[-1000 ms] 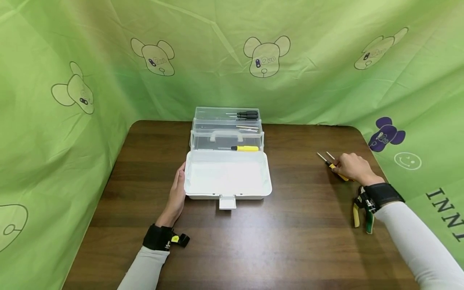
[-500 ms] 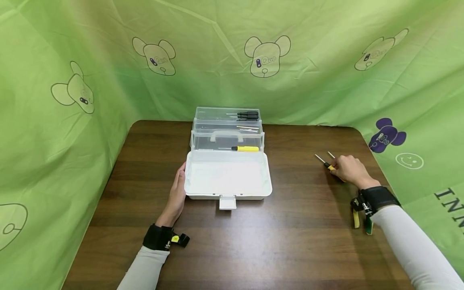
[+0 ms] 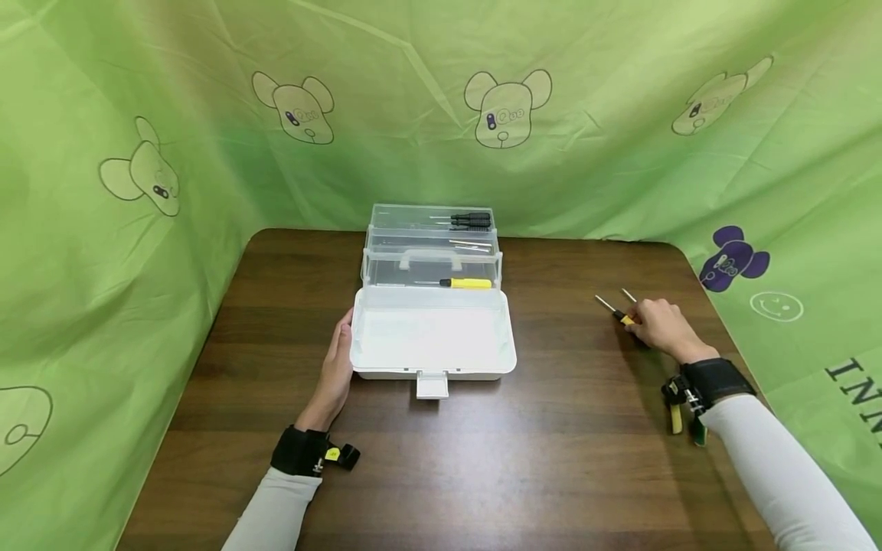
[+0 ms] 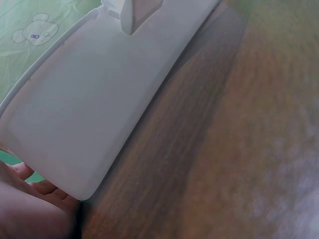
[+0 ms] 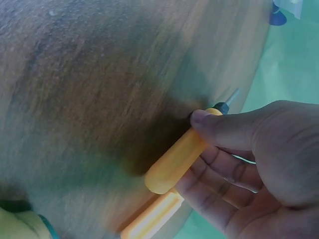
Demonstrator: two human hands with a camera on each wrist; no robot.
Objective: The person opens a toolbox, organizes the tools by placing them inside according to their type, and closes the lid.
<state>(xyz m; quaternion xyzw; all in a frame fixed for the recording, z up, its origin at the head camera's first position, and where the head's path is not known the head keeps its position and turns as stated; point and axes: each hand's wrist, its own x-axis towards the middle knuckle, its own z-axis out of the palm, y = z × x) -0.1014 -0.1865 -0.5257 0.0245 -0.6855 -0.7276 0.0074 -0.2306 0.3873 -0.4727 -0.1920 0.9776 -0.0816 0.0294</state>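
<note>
Near the table's right side my right hand (image 3: 663, 327) pinches a screwdriver (image 5: 182, 159) by its yellow handle, between thumb and fingers. A second screwdriver (image 5: 152, 216) with a yellow handle lies just beside it, close to the fingertips; its shaft shows past my hand in the head view. My left hand (image 3: 334, 375) rests with extended fingers against the left side of the opened white toolbox (image 3: 386, 375). In the left wrist view the box's front wall (image 4: 99, 94) fills the upper left, and part of the left hand (image 4: 35, 209) shows at its corner.
Clear stepped trays (image 3: 386, 269) rise behind the box. They hold a yellow-handled screwdriver (image 3: 471, 283), thin metal pieces (image 3: 472, 245) and several black-handled screwdrivers (image 3: 472, 220). Pliers (image 3: 675, 419) lie partly hidden under my right wrist. Green cloth (image 3: 586, 176) hangs behind the wooden table (image 3: 551, 459).
My right hand has shifted slightly left and towards me, and the pinched screwdriver has moved left with it, apart from the other one. My left hand and the toolbox have stayed put.
</note>
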